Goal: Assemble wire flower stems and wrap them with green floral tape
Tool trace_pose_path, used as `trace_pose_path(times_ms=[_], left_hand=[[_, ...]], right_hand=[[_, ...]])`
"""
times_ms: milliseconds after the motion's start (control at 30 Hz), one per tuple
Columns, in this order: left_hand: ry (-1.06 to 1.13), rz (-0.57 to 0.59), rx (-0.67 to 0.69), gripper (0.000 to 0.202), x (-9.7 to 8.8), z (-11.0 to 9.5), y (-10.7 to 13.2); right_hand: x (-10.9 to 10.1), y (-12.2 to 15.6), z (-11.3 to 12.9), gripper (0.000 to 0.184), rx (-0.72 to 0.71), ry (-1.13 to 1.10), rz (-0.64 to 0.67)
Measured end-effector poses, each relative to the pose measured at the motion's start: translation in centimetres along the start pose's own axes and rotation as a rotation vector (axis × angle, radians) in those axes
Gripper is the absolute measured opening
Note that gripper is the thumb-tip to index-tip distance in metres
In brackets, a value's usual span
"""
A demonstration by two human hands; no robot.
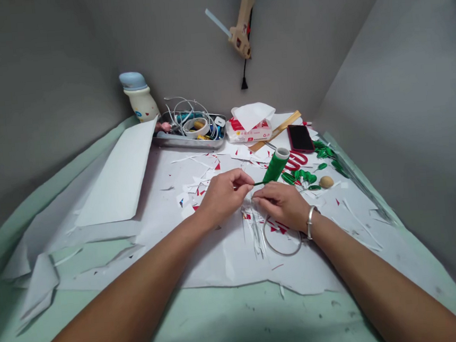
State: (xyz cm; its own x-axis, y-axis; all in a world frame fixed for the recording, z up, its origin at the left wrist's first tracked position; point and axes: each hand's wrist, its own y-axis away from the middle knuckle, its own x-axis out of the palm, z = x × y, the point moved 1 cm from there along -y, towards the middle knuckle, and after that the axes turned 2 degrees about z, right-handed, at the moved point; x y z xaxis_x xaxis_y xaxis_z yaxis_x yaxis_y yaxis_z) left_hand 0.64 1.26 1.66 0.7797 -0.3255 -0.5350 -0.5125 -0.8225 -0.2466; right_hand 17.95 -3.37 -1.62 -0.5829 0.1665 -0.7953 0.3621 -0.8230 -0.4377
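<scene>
My left hand is closed in a pinch, with a thin dark green strand at its fingertips. The strand runs right toward a spool of green thread, which stands tilted just behind my hands. Curled close beside it, my right hand has its thumb and fingers pressed together; what they hold is hidden. A silver bangle circles the right wrist. Beneath the hands lie several thin clear strips and a metal ring. Green leaf-shaped pieces and a small tan ball lie to the right.
Paper scraps litter the white sheet. Farther back are a metal tray of tapes and cords, a tissue pack, red-handled scissors and a phone. A folded white card and bottle stand left. A glue gun hangs on the wall.
</scene>
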Motion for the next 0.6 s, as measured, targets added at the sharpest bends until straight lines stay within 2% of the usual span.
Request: trace_pose_path(times_ms=[100,200,300,400,500,600], left_hand=[[-0.151,-0.034,0.028,0.013,0.2,0.4,0.1],[-0.303,0.051,0.071,0.018,0.5,0.6,0.3],[-0.337,0.157,0.112,0.022,0.7,0.7,0.3],[-0.272,0.251,0.101,0.021,0.9,0.8,0.4],[-0.172,0.251,0.069,0.018,0.8,0.7,0.3],[-0.097,0.206,0.047,0.016,0.6,0.6,0.2]], right_hand=[[-0.2,0.1,1.1,0.015,-0.108,0.088,0.015],[-0.7,0.1,1.4,0.016,-0.123,0.106,-0.065],[-1.0,0.0,1.0,0.017,-0.05,0.06,-0.146],[-1.1,-0.2,0.2,0.016,0.059,-0.033,-0.213],[-1.0,-0.2,-0.7,0.015,0.17,-0.121,-0.263],[-0.8,-0.2,-1.4,0.015,0.228,-0.145,-0.249]])
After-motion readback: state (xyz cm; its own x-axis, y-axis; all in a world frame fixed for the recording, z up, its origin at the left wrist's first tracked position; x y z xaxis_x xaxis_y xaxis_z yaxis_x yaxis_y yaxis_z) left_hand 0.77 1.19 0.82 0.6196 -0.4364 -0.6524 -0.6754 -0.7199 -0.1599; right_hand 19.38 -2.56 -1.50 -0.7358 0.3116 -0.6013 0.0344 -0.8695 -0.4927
